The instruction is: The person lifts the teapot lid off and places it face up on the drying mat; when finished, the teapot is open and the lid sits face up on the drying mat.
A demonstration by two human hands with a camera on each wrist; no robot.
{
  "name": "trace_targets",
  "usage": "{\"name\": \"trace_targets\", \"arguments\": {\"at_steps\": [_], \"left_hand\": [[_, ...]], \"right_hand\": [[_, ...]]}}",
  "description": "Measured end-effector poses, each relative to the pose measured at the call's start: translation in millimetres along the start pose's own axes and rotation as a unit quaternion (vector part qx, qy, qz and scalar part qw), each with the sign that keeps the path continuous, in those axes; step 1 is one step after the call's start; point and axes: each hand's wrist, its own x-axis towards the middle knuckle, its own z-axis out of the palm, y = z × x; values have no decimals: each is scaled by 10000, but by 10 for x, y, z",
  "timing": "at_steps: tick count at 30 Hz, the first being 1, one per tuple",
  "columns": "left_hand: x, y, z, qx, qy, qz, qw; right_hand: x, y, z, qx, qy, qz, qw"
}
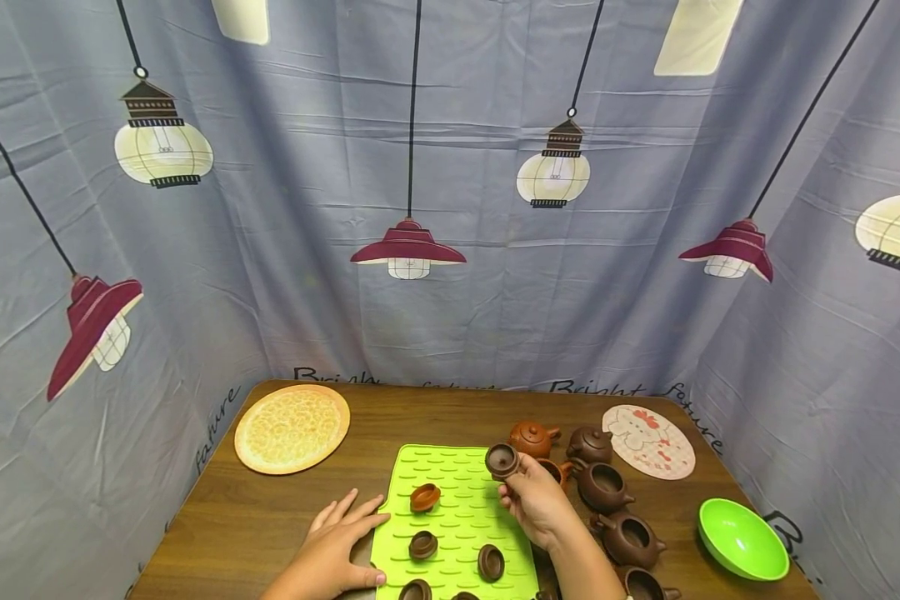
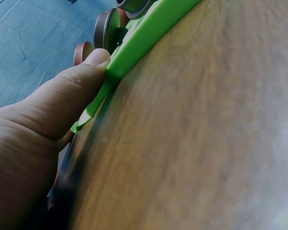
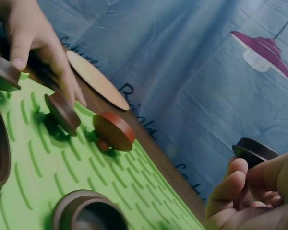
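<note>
My right hand (image 1: 543,504) pinches a dark brown teapot lid (image 1: 502,461) between thumb and fingers, above the right side of a green ridged mat (image 1: 457,467). In the right wrist view the lid (image 3: 254,151) is held up, tilted. My left hand (image 1: 333,546) lies with spread fingers at the mat's left edge; its thumb (image 2: 81,79) touches that edge. On the mat lie an orange-brown lid (image 1: 425,497) and several dark brown lids, among them one (image 1: 423,546) in the middle and one (image 1: 491,563) to the right. Some lids rest knob down.
Right of the mat stand several teapots: an orange one (image 1: 531,438) at the back, a dark lidded one (image 1: 589,445), and open dark ones (image 1: 630,537) nearer. A green bowl (image 1: 742,537) sits far right. Round placemats (image 1: 292,429) lie at the back corners of the wooden table (image 1: 217,533).
</note>
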Motion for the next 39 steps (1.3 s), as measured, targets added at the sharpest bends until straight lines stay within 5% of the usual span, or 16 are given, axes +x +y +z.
{"name": "trace_targets", "arguments": {"at_steps": [13,39], "left_hand": [[-7,-6,-21,-44,30,18,10000],[-14,28,-24,-22,16,43,10000]], "right_hand": [[-19,176,54,-1155,-224,398,9923],[-4,307,193,-2211,-45,291,9748]]}}
